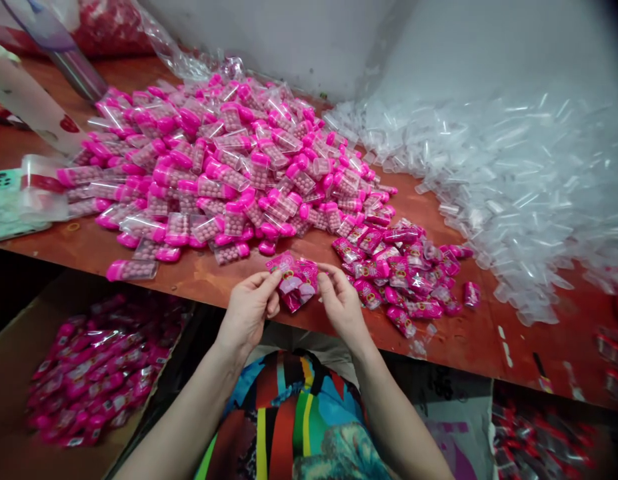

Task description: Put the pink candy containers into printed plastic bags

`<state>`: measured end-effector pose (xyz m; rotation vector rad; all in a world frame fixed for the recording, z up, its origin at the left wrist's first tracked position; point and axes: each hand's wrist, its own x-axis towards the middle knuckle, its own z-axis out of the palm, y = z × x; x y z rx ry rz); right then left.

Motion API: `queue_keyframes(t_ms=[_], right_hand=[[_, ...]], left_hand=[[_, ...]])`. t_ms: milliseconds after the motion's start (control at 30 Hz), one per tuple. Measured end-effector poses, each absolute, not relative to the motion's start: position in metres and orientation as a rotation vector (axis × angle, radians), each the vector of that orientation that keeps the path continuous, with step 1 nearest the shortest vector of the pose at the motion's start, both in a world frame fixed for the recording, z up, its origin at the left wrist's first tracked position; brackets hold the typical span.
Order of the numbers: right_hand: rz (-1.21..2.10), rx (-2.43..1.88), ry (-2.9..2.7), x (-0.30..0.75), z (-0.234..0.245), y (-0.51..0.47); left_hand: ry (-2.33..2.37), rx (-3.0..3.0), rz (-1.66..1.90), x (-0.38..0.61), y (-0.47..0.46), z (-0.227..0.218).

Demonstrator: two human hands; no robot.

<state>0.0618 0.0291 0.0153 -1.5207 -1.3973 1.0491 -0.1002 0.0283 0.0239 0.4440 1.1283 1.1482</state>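
Note:
Between my hands, at the table's front edge, a pink printed plastic sleeve (297, 283) is stretched flat. My left hand (253, 303) pinches its left side between thumb and fingers. On the opposite side, my right hand (341, 303) has its thumb and fingers closed on the sleeve's edge. Just beyond lies a big heap of clear containers with pink caps (229, 173), filled with small pale pink balls. Close to my right hand is a smaller pile of pink printed sleeves or wrapped containers (409, 270).
Clear empty plastic tubes (529, 193) are heaped on the right of the red-brown table (463, 347). A phone (9, 207) and a plastic cup (43, 187) sit at the left. Below the table, a cardboard box (13, 360) holds pink wrapped containers (103, 367).

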Motion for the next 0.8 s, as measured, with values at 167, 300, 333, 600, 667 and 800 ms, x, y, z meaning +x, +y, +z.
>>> queue_keyframes(t_ms=[167,300,333,600,667,800], right_hand=[[1.416,-1.209,-1.016,0.049,0.019,0.037],[1.369,-1.203,-1.025,0.048,0.019,0.039],[1.339,-1.214,-1.037,0.049,0.018,0.039],[1.085,-1.252,-1.138,0.048,0.013,0.047],[1.056,-1.256,-1.173,0.050,0.014,0.050],[0.958,-1.296,-1.352,0.055,0.017,0.055]], left_hand=[[1.097,0.506,1.075,-0.086,0.027,0.021],[1.066,0.530,1.019,-0.080,0.032,0.022],[1.068,0.528,1.016,-0.078,0.033,0.022],[1.164,0.504,1.097,-0.058,0.051,0.025],[1.169,0.493,1.081,-0.057,0.055,0.026],[1.096,0.467,1.007,-0.060,0.059,0.030]])
